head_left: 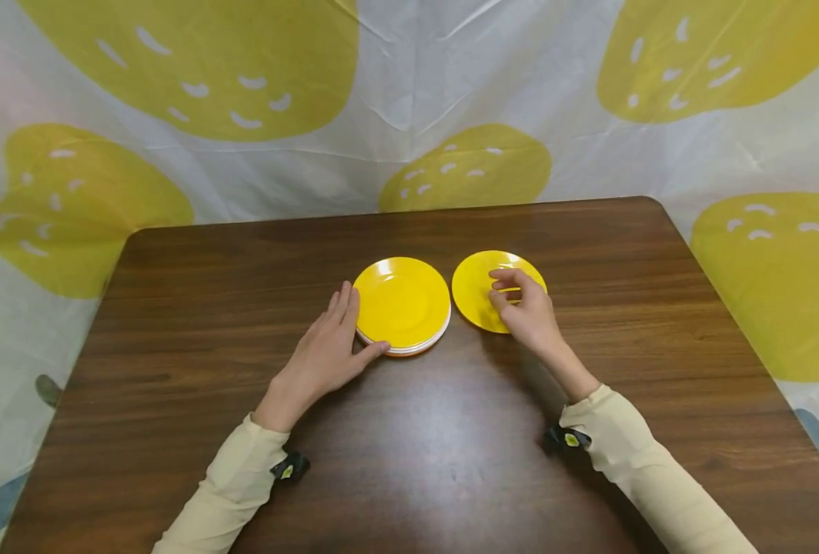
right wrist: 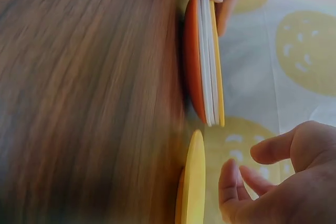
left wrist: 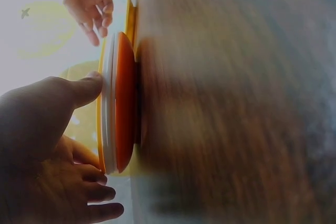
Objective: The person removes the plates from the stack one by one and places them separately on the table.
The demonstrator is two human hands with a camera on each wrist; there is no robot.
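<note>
The stack [head_left: 401, 304] sits on the counter [head_left: 396, 438], left hand [head_left: 324, 346] spread along its left edge, right hand [head_left: 530, 315] loose, holding nothing, over the plate [head_left: 475, 292] right of the stack. Shove too hard, stack might bump that plate.

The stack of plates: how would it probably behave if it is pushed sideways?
The stack probably slides rather than rolls, since it lies flat on the table. It could come apart in layers, since seams show along its side. The glossy yellow top plate may feel slippery.

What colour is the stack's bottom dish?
The bottom dish is orange, clearest in the left wrist view.
</note>
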